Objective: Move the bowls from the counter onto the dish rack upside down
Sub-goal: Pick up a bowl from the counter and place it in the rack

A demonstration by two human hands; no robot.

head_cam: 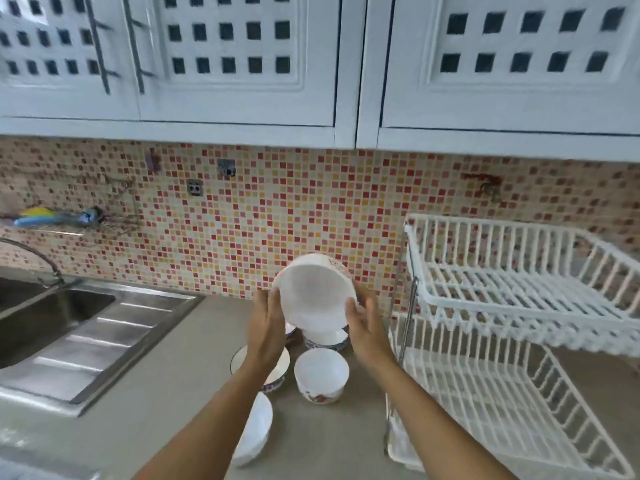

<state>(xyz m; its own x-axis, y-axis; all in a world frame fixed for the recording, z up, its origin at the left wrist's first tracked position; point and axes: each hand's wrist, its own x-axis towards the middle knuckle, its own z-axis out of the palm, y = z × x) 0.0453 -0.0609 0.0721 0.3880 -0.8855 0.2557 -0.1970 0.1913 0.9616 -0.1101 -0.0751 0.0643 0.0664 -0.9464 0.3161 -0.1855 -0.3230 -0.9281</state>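
Both forearms reach forward, left hand (pixel 268 327) and right hand (pixel 369 329) grip a tilted white bowl (pixel 315 294).

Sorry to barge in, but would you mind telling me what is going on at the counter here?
A person holds a white bowl between the left hand and the right hand, lifted above the counter with its opening tilted toward the camera. Several more bowls stand on the counter below. The white dish rack to the right has no bowls on it yet.

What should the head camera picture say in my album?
Both hands lift a white bowl toward the empty dish rack.
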